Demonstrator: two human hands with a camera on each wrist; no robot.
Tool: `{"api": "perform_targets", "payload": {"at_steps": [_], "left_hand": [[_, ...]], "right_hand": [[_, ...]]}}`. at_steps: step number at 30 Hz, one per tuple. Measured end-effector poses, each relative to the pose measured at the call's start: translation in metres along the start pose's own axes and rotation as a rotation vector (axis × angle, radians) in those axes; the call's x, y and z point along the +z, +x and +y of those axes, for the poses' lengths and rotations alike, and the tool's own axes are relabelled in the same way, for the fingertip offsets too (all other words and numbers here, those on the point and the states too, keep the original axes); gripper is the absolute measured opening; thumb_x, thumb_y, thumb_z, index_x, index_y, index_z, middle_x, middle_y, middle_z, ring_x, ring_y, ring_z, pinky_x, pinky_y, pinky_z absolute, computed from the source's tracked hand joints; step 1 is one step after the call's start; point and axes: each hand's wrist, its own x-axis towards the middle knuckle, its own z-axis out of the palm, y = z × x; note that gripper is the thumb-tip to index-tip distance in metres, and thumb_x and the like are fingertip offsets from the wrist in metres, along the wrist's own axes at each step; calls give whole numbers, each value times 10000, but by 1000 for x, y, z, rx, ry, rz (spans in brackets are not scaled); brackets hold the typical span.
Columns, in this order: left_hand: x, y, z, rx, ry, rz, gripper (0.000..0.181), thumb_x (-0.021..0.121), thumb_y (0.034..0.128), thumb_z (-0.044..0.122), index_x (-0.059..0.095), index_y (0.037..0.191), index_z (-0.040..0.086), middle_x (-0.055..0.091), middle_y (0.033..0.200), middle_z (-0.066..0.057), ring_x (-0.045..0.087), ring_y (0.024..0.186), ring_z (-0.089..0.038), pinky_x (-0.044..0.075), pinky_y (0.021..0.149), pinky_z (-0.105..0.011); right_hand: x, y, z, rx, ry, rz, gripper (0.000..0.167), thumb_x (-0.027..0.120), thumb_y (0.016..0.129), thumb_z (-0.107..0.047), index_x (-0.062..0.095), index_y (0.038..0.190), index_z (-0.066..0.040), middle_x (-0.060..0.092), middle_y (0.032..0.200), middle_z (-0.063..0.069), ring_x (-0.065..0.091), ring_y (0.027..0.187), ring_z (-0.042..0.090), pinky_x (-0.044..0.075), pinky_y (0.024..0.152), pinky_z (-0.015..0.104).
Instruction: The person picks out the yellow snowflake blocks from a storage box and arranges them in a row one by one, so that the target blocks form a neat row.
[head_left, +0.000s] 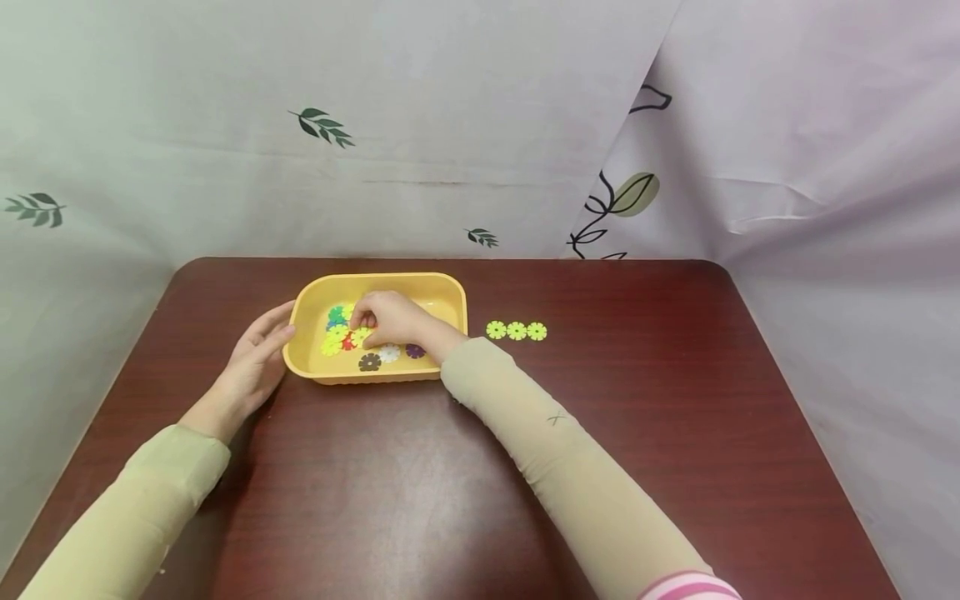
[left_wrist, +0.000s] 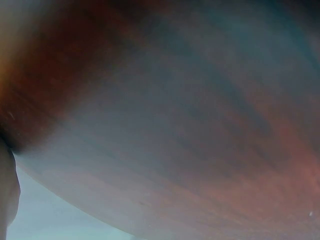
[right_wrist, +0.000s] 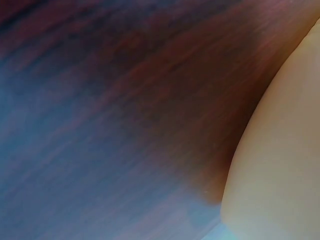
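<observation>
A yellow tray [head_left: 375, 377] holds several flower-shaped discs: green, blue, yellow, red, a brown one [head_left: 370, 362], a white one [head_left: 389, 353] and a purple one [head_left: 415, 351]. My left hand [head_left: 251, 367] rests against the tray's left wall, thumb near the rim, fingers fairly straight. My right hand [head_left: 397, 320] reaches into the tray from the right, its fingers bent around a yellow disc [head_left: 361, 337] among the others; whether it pinches that disc is unclear. In the left wrist view only a sliver of the hand [left_wrist: 9, 192] shows at the left edge.
Three yellow discs [head_left: 516, 331] lie in a row on the dark red table [head_left: 637, 400], right of the tray. Behind the table hangs a pale curtain [head_left: 420, 125] with leaf prints. A beige surface [right_wrist: 280, 160] fills the right side of the right wrist view.
</observation>
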Motion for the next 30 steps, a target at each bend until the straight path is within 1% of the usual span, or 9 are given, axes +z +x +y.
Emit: {"api": "perform_targets", "payload": {"at_steps": [4, 9, 15, 19, 22, 26, 30], "left_hand": [[1, 0, 0, 2, -4, 2, 364, 479, 1107, -5, 626, 1377, 189, 689, 1353, 73, 659, 1219, -38, 552, 979, -162], [2, 0, 0, 8, -8, -3, 363, 478, 1105, -9, 625, 1376, 183, 689, 1354, 69, 660, 1221, -41, 553, 984, -164], [0, 0, -1, -2, -3, 1, 361, 483, 1105, -3, 626, 1375, 190, 682, 1363, 78, 656, 1229, -32, 551, 982, -162], [-1, 0, 0, -16, 9, 1, 356, 493, 1108, 17, 612, 1389, 200, 659, 1382, 95, 646, 1238, -16, 551, 975, -156], [-2, 0, 0, -18, 20, -1, 356, 499, 1108, 25, 601, 1399, 203, 645, 1391, 102, 640, 1243, -8, 550, 972, -153], [-3, 1, -1, -17, 20, 2, 359, 499, 1107, 22, 606, 1397, 204, 649, 1390, 103, 641, 1243, -7, 552, 974, -154], [-3, 0, -1, -24, 17, 8, 356, 502, 1107, 26, 606, 1393, 210, 650, 1387, 107, 645, 1238, -5, 554, 971, -153]], "right_hand": [[-1, -1, 0, 2, 31, 15, 227, 836, 914, -71, 738, 1119, -74, 705, 1083, 61, 618, 968, 121, 468, 841, 124], [-3, -2, 0, 18, 138, 42, 164, 790, 935, -9, 741, 1088, -37, 746, 1059, 92, 650, 919, 127, 501, 812, 122], [-8, -5, 0, 46, 278, 64, 104, 787, 951, -29, 762, 1052, -23, 772, 1033, 97, 703, 912, 131, 551, 821, 118], [-16, -11, 0, 48, 336, 75, 110, 796, 948, -38, 762, 1047, -6, 777, 1044, 114, 713, 920, 142, 566, 835, 133], [-26, -18, -1, 49, 326, 86, 101, 802, 948, -52, 772, 1034, -7, 785, 1040, 115, 722, 920, 148, 573, 835, 146], [-41, -30, -1, 57, 291, 114, 97, 818, 944, -86, 792, 1018, -31, 799, 1017, 94, 736, 909, 146, 584, 823, 163], [-55, -43, 2, 67, 280, 141, 105, 825, 942, -107, 799, 1019, -41, 810, 1007, 91, 750, 896, 148, 591, 807, 175]]}}
